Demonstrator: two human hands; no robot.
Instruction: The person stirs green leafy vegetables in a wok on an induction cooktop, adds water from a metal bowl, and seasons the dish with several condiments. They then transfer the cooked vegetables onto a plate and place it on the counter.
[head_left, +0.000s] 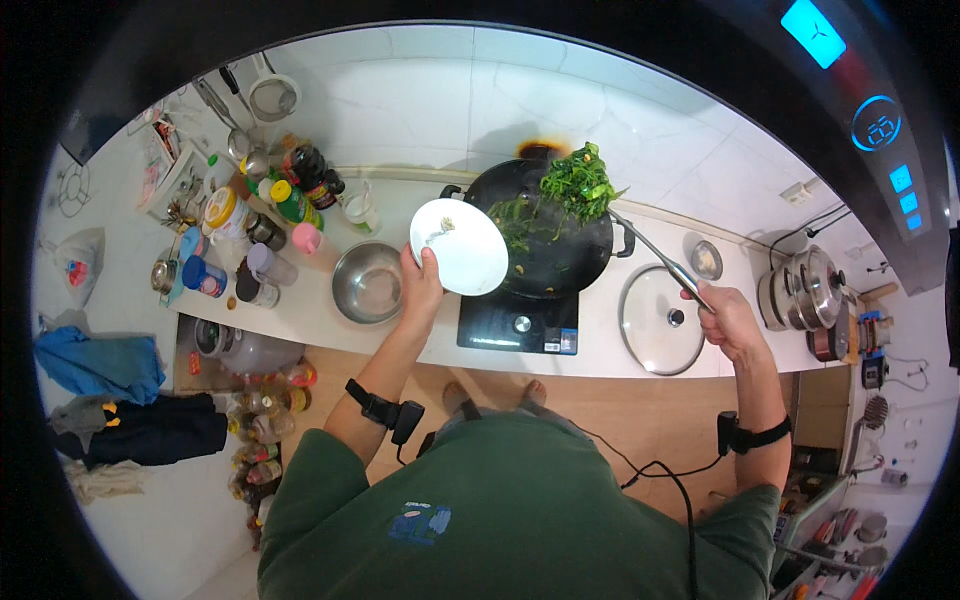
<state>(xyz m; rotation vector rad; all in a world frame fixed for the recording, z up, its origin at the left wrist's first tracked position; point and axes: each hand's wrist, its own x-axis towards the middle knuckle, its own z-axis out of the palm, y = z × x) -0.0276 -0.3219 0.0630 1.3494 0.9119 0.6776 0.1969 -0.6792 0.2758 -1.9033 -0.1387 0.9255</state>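
Observation:
My left hand grips the rim of a white plate, tilted beside the left part of a black wok; a small bit of food clings to the plate. In my right hand is the metal handle of a spatula or ladle, whose head is hidden under a heap of cooked leafy greens lifted over the wok's right side. More greens lie in the wok, which stands on a black induction cooker.
A steel bowl is left of the plate, near bottles and jars. Right of the cooker lie a glass lid and a small dish. A steel steamer pot stands farther right. A range hood overhangs the top right.

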